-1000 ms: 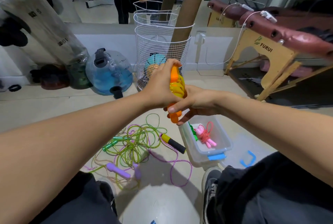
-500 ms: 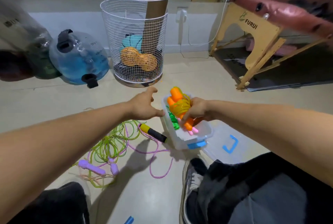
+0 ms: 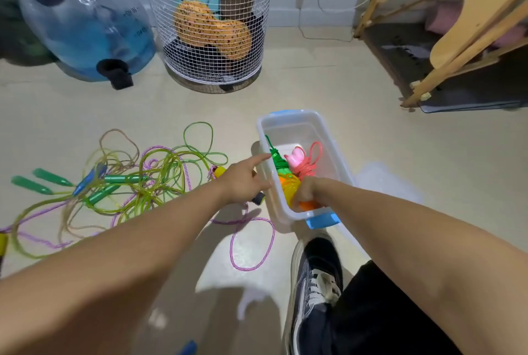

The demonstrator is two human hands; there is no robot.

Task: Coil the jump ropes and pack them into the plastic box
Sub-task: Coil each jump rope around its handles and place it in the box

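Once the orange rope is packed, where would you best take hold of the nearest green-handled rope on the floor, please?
Probably by the green handle lying in the tangle, pinched across its middle from above: it is rigid and exposed, while the cord is knotted with others. The left hand is closest.

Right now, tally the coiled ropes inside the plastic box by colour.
Green rope: 1
Pink rope: 1
Orange-handled yellow rope, under the right hand: 1
Total: 3 in the plastic box
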